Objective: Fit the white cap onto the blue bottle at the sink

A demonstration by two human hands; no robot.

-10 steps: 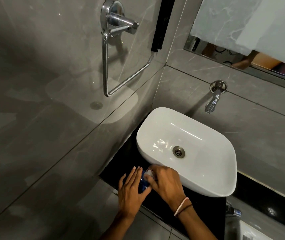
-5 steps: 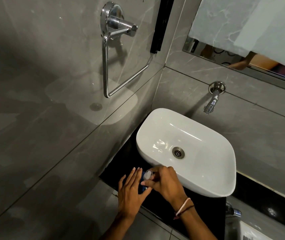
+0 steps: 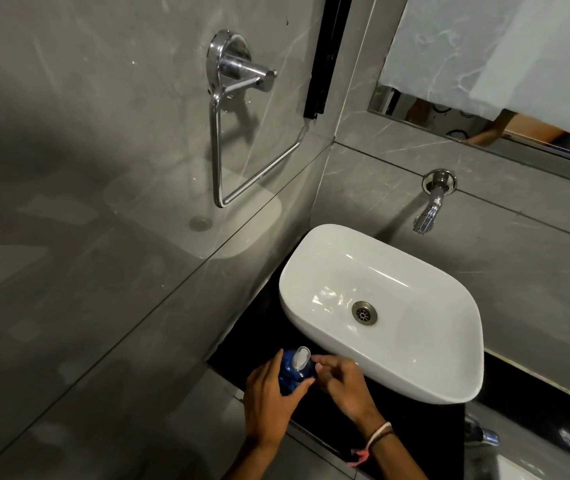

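Note:
The blue bottle (image 3: 290, 370) stands on the black counter (image 3: 249, 341) just left of the white basin (image 3: 380, 313). A white cap (image 3: 301, 356) sits on top of the bottle. My left hand (image 3: 269, 400) wraps around the bottle from the left, thumb across its front. To the right of the bottle is my right hand (image 3: 342, 382), fingers loosely curled and apart, fingertips close to the cap but holding nothing. The bottle's lower part is hidden behind my left hand.
A chrome tap (image 3: 428, 209) juts from the grey wall above the basin. A chrome towel ring (image 3: 228, 133) hangs on the left wall. A mirror (image 3: 484, 126) sits at upper right. Another chrome fitting (image 3: 480, 433) shows at lower right.
My right hand pressed the cap onto the bottle top, then let go and drew back to the right. The cap now shows uncovered on the bottle. My left hand kept its hold.

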